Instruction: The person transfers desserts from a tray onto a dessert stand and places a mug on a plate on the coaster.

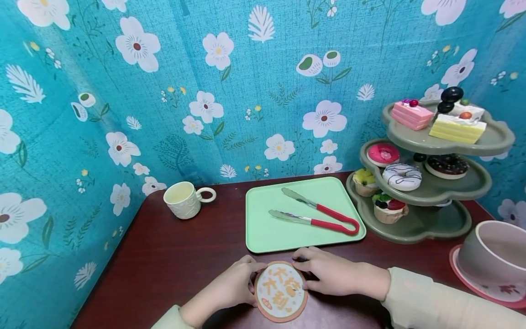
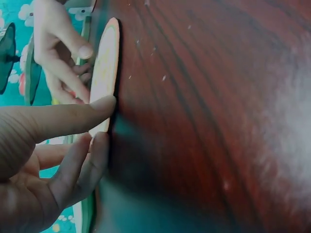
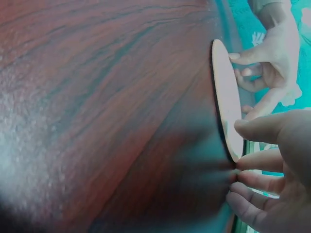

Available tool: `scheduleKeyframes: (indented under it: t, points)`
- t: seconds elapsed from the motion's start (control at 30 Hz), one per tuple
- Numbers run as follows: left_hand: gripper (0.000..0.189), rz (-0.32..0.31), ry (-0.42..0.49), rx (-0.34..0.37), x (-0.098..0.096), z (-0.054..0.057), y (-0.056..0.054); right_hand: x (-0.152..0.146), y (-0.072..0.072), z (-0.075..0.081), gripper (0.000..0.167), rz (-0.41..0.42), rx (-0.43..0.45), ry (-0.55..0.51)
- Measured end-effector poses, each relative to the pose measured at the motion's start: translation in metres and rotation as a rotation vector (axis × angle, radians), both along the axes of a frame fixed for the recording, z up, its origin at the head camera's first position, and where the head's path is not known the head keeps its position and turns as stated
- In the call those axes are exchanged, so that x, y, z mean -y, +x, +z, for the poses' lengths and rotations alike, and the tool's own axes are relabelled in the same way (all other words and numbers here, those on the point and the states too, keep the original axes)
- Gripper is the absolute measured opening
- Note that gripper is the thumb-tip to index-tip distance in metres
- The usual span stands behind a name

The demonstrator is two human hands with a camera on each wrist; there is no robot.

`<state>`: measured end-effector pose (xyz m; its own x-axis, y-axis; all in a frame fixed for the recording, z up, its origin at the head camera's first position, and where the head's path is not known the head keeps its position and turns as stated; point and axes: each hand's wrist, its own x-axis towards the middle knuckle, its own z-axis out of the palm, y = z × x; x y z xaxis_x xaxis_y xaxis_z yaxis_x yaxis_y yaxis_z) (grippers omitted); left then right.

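A round coaster [image 1: 281,292] with an orange rim and orange characters on a pale face is at the table's front, between both hands. My left hand [image 1: 230,285] holds its left edge; in the left wrist view the thumb lies at the rim with the curled fingers beside it. On the opposite side, my right hand [image 1: 334,273] pinches the edge. The right wrist view shows that hand's thumb on the face of the coaster [image 3: 227,97] and the forefinger at its rim. The coaster is close over the dark wooden table [image 2: 194,107], seen nearly edge-on in both wrist views.
Behind the hands lies a green tray [image 1: 263,235] bearing red-handled tongs [image 1: 334,225]. A cream mug [image 1: 182,205] stands at the back left. On the right are a three-tier stand [image 1: 411,235] of toy cakes and a large cup [image 1: 491,260] on a red-rimmed coaster [image 1: 455,262].
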<state>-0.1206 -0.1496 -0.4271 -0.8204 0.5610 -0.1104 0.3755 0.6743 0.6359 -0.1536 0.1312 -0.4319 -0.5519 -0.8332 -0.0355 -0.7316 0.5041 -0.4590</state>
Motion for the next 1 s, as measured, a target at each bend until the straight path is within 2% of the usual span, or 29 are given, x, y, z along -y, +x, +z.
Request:
scheduleKeyframes:
  t: [0.13, 0.27, 0.53, 0.77, 1.0]
  points:
    - [0.075, -0.004, -0.013, -0.046, -0.008, -0.001, -0.002, -0.006, -0.004, 0.002, 0.047, -0.033, 0.08, -0.044]
    - [0.075, -0.012, -0.039, -0.067, -0.016, 0.001, -0.004, -0.014, -0.01, 0.001, 0.038, -0.074, 0.165, -0.136]
    - [0.075, -0.043, -0.063, -0.088, -0.026, 0.004, -0.005, -0.025, -0.014, -0.007, 0.02, -0.094, 0.252, -0.292]
    - [0.076, -0.057, -0.057, -0.08, -0.033, 0.0, -0.006, -0.029, -0.011, -0.012, 0.007, -0.2, 0.447, -0.39]
    - [0.076, -0.055, -0.063, -0.057, -0.039, -0.002, -0.009, -0.027, -0.007, -0.012, 0.024, -0.28, 0.488, -0.372]
